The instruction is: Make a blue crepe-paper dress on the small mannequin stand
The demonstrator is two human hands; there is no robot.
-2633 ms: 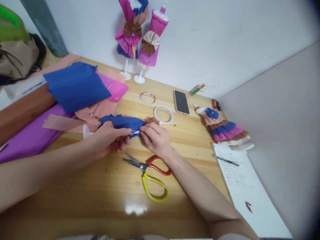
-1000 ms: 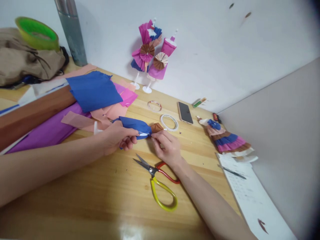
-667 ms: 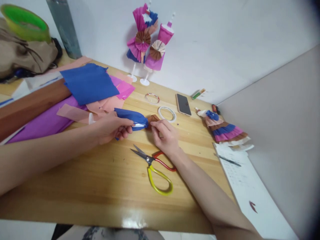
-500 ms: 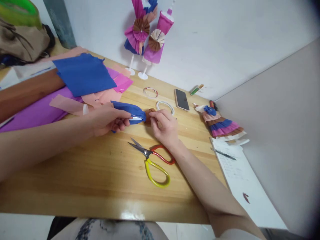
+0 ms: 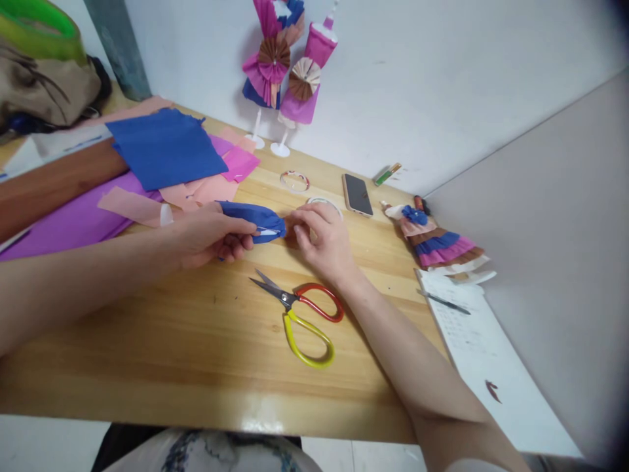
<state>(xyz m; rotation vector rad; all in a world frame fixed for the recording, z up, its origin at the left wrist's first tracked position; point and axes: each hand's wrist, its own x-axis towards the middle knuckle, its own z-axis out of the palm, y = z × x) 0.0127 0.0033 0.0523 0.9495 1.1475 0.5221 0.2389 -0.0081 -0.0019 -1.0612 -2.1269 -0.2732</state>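
Note:
My left hand [image 5: 211, 237] is closed around a blue crepe-paper piece [image 5: 260, 215] that is gathered at its right end, with a bit of white showing through a gap. From that gathered end sticks a brown paper part [image 5: 291, 227]. The fingers of my right hand [image 5: 325, 244] are curled and pinch at this brown part, partly hiding it. Below both hands, scissors [image 5: 285, 299] with one red and one yellow handle lie slightly open on the wooden table [image 5: 162, 367]. A white tape roll [image 5: 339, 208] is partly covered by my right hand.
Blue paper sheets [image 5: 167, 151] lie over purple, brown and peach paper at the left. Two paper-dressed mannequins [image 5: 268, 72] stand by the wall. A phone [image 5: 358, 194], a small tape roll [image 5: 295, 180], a layered paper dress [image 5: 442, 246] and a written sheet [image 5: 472, 354] lie to the right.
My right hand's fingers have shifted slightly on the brown part and now cover more of it. The left hand keeps its hold on the blue piece. The view has tilted a little.

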